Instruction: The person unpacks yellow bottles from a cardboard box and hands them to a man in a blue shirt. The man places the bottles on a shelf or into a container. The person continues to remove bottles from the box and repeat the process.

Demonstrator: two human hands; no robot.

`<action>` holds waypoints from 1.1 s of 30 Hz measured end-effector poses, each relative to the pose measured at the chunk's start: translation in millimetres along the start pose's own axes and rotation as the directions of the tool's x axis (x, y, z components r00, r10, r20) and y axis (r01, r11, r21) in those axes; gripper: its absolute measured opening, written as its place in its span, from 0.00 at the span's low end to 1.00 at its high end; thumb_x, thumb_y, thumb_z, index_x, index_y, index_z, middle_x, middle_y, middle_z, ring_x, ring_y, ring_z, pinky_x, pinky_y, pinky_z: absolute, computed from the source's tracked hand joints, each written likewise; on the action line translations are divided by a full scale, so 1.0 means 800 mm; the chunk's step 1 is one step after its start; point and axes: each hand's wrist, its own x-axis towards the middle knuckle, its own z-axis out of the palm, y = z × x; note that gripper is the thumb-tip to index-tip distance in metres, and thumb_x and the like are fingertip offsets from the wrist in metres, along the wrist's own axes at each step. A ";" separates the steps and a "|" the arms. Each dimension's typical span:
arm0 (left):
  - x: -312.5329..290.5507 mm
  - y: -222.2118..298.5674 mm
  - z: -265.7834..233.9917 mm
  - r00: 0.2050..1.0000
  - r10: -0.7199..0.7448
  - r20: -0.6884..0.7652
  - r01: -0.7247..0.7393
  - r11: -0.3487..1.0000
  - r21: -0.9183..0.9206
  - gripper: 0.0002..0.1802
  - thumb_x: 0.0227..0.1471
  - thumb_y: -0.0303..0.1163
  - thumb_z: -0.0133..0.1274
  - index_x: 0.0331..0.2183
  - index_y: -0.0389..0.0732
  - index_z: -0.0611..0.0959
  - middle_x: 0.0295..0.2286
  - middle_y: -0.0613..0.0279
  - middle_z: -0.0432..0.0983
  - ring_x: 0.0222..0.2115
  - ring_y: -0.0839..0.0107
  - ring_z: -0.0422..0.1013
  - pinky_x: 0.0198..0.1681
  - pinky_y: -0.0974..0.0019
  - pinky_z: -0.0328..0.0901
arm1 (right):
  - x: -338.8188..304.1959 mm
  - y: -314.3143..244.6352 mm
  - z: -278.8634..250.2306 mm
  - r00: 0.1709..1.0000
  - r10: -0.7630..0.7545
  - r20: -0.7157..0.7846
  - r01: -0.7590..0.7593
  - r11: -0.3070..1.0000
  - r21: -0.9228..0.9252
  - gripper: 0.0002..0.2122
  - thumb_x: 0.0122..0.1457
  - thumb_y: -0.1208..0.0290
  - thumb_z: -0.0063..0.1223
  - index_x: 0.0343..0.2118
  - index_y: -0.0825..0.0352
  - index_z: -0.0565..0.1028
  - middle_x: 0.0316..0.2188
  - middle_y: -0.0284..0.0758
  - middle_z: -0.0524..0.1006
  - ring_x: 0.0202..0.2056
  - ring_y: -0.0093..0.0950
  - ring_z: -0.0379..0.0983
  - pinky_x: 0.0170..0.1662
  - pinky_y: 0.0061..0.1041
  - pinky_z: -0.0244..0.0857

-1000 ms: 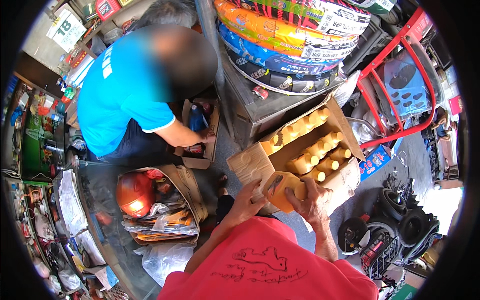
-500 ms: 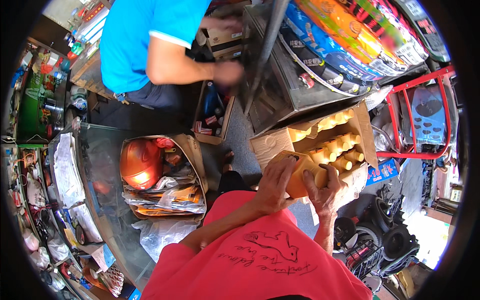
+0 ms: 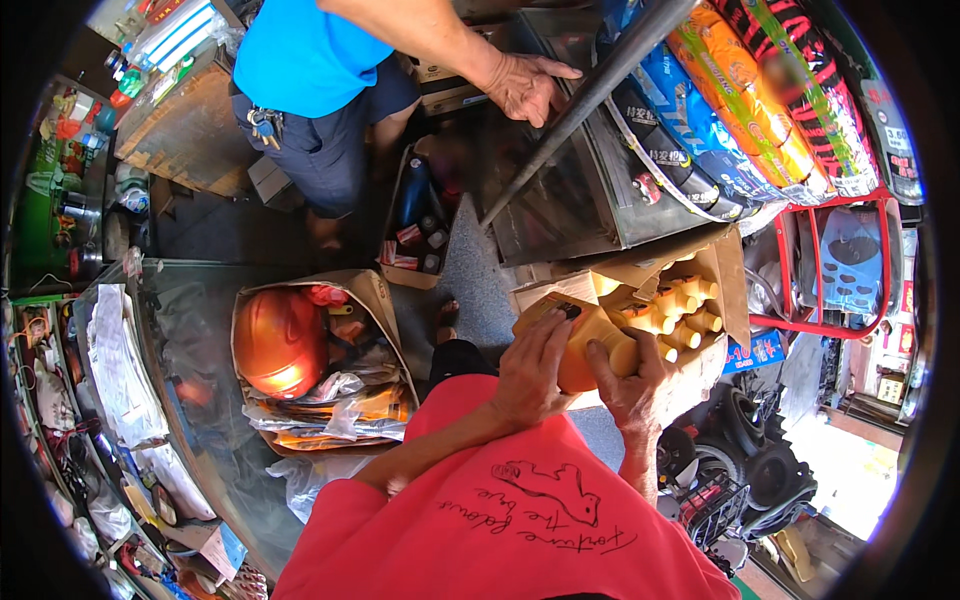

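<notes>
From my end I see the left hand (image 3: 540,365) partly curled, its fingers lying along the side of a yellow bottle (image 3: 582,362). The right hand (image 3: 632,385) is bent around the cap end, thumb and fingers either side of the cap, so the bottle sits between both hands. By the left fingertips I make out a dark patch (image 3: 572,311), too small for me to read. Just beyond the hands, an open cardboard box (image 3: 736,290) holds other bottles (image 3: 680,300) of the same yellow. Right of the right hand, a blue box (image 3: 757,350) carries pale and red lettering; farther up, wrapped tyres (image 3: 745,100) bear bold print. Below both hands, the red shirt (image 3: 470,540) shows black script and an animal drawing.
</notes>
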 end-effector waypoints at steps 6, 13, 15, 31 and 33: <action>0.001 -0.017 -0.023 0.995 -0.049 0.091 0.049 0.999 -0.003 0.45 0.35 0.37 0.69 0.54 0.30 0.69 0.52 0.41 0.69 0.53 0.47 0.69 0.56 0.53 0.65 | 0.009 -0.023 0.013 0.996 0.053 0.067 -0.052 0.998 -0.022 0.16 0.48 0.62 0.68 0.34 0.69 0.79 0.22 0.43 0.81 0.24 0.34 0.82 0.30 0.29 0.74; 0.015 -0.032 -0.041 0.990 -0.043 0.138 0.046 0.999 -0.021 0.45 0.33 0.35 0.69 0.54 0.29 0.69 0.49 0.41 0.71 0.51 0.47 0.70 0.54 0.53 0.66 | 0.018 -0.035 0.026 0.986 0.127 0.105 -0.133 0.990 0.050 0.17 0.49 0.61 0.68 0.33 0.70 0.79 0.22 0.43 0.81 0.24 0.35 0.81 0.30 0.29 0.74; 0.014 -0.038 -0.045 0.989 -0.047 0.139 0.050 0.999 -0.017 0.45 0.33 0.35 0.69 0.53 0.29 0.69 0.49 0.41 0.71 0.50 0.46 0.70 0.54 0.52 0.66 | 0.020 -0.039 0.033 0.989 0.118 0.085 -0.124 0.990 0.068 0.17 0.49 0.60 0.68 0.32 0.70 0.78 0.21 0.43 0.80 0.23 0.35 0.81 0.29 0.29 0.73; 0.003 -0.075 -0.074 0.988 -0.059 0.141 0.057 0.998 0.019 0.44 0.35 0.36 0.68 0.53 0.29 0.69 0.47 0.40 0.73 0.48 0.44 0.72 0.52 0.51 0.67 | 0.015 -0.050 0.072 0.988 0.029 0.152 -0.035 0.999 0.036 0.17 0.50 0.60 0.68 0.30 0.70 0.77 0.20 0.41 0.80 0.22 0.35 0.80 0.28 0.30 0.72; 0.005 -0.077 -0.076 0.989 -0.066 0.129 0.067 0.998 0.000 0.43 0.35 0.35 0.68 0.52 0.30 0.70 0.46 0.40 0.74 0.47 0.44 0.72 0.51 0.51 0.67 | 0.016 -0.053 0.073 0.985 0.030 0.170 -0.031 1.000 0.004 0.17 0.50 0.60 0.68 0.31 0.71 0.77 0.19 0.41 0.79 0.21 0.34 0.79 0.27 0.30 0.72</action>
